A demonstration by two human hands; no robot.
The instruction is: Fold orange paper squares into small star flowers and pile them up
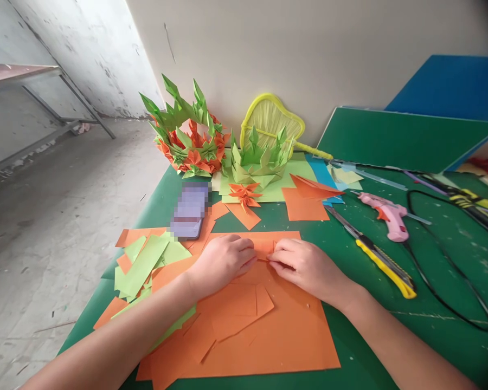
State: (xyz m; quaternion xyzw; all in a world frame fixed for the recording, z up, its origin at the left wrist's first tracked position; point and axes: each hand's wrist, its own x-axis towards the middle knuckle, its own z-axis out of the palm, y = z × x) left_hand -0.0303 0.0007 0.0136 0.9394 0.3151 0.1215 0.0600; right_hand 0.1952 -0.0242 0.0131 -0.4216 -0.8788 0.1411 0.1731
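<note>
Both hands meet over large orange paper sheets [301,336] on the green table. Between them is a small piece of orange paper [264,249], with a crease or edge near its right end. My left hand [225,262] has its fingers closed on the left side of that piece. At its right end, my right hand [305,268] pinches it with thumb and fingers. Loose orange sheets [244,311] lie just below the hands, and light green paper pieces [140,268] are heaped to the left.
A phone [188,211], an orange paper flower [245,196], and folded-paper crowns [189,143] [262,162] stand behind the hands. To the right lie a yellow cutter knife [384,265], a pink glue gun [386,214] with its black cord, and pliers [475,206].
</note>
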